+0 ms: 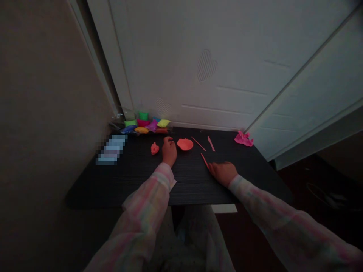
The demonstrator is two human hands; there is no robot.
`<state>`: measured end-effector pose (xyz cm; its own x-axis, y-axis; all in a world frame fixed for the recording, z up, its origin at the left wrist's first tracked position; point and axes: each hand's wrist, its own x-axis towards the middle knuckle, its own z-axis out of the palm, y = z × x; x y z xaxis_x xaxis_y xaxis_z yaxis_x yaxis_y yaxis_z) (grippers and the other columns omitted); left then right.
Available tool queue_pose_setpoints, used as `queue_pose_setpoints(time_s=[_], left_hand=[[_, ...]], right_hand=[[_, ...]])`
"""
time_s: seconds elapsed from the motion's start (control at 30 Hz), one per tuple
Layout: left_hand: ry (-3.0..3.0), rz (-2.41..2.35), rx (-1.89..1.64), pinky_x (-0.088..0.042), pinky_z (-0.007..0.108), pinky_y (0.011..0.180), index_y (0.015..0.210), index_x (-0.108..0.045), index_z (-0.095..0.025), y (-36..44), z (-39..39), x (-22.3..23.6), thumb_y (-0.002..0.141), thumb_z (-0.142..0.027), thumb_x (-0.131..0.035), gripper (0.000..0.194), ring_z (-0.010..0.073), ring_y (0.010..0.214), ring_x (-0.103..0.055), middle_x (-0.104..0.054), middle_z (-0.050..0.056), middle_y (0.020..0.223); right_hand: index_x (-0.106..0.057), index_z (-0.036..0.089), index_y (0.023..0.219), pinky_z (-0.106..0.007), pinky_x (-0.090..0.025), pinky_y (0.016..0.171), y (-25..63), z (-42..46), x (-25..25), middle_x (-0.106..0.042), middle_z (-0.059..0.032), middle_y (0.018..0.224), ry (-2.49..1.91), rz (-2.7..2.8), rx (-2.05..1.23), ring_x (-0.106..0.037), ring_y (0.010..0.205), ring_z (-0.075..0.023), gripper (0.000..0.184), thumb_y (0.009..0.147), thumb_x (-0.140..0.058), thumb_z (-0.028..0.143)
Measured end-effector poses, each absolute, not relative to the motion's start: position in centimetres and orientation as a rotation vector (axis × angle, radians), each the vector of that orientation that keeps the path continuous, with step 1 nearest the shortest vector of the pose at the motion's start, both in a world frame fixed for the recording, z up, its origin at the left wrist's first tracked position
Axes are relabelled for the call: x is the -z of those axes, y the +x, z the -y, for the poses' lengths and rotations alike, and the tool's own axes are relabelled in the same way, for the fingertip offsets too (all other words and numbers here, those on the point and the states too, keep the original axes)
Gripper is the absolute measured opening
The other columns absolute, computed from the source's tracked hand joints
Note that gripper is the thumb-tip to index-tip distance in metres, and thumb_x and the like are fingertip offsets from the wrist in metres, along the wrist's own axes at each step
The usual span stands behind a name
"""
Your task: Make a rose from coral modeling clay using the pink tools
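The person's left hand (pixel 169 151) is resting on a dark wood-grain table (pixel 193 185) with its fingers (pixel 169 140) curled closed, though whether they are gripping anything small cannot be told. It is sitting between a small lumpy piece of orange-red modelling clay (pixel 154 148) on its left and a shallow round orange-red clay dish (pixel 185 144) just to its right. The right hand (pixel 224 173) is lying palm-down nearer the table's right side, its open, extended fingers (pixel 214 169) reaching just beside a slim pink plastic clay knife (pixel 204 160). A thin pink plastic stick (pixel 198 143) and a flat pink plastic spatula (pixel 211 143) are lying farther away. Small bags of brightly coloured clay (pixel 144 124) are heaping up at the far left, and a crumpled pink sheet (pixel 244 139) is sitting at the far right corner, against a white panelled door (pixel 198 56)
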<state>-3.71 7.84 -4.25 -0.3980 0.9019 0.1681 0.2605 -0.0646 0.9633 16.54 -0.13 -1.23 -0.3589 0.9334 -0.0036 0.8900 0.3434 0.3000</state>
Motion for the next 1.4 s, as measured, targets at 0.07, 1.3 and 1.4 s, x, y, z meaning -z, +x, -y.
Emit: queue_pose_setpoints(time_s=[0.07, 1.3, 1.4], left_hand=[[1.253, -1.66, -1.496, -0.036, 0.024, 0.057, 0.084, -0.042, -0.02, -3.7, -7.8, 4.2, 0.069, -0.012, -0.037, 0.017, 0.0113, 0.059, -0.047, -0.047, -0.002, 0.063], [1.293, -1.669, -1.49, -0.035, 0.024, 0.056, 0.084, -0.042, -0.019, -3.5, -7.9, 4.3, 0.07, -0.014, -0.036, 0.017, 0.012, 0.058, -0.047, -0.047, -0.002, 0.061], [1.294, -1.672, -1.49, -0.035, 0.024, 0.056, 0.085, -0.042, -0.019, -3.6, -7.9, 4.3, 0.07, -0.014, -0.036, 0.017, 0.0116, 0.058, -0.047, -0.047, -0.002, 0.062]], right_hand=[[-0.06, 0.015, 0.071, -0.026, -0.031, 0.057, 16.6, 0.1, 1.3, -0.063, -0.0083, 0.063, 1.644, -2.443, -0.359, -0.058, 0.059, -0.0144, 0.044, 0.082, -0.022, 0.033], [-0.05, 0.02, 0.081, -0.02, -0.033, 0.047, 18.5, 0.0, 1.0, -0.055, 0.0009, 0.063, 2.137, -2.476, 0.377, -0.05, 0.055, -0.0105, 0.037, 0.071, -0.036, 0.053], [-0.052, 0.02, 0.082, -0.021, -0.034, 0.05, 17.5, -0.2, 1.5, -0.054, 0.0, 0.07, 2.066, -2.516, 0.312, -0.05, 0.059, -0.0107, 0.032, 0.069, -0.043, 0.048]])
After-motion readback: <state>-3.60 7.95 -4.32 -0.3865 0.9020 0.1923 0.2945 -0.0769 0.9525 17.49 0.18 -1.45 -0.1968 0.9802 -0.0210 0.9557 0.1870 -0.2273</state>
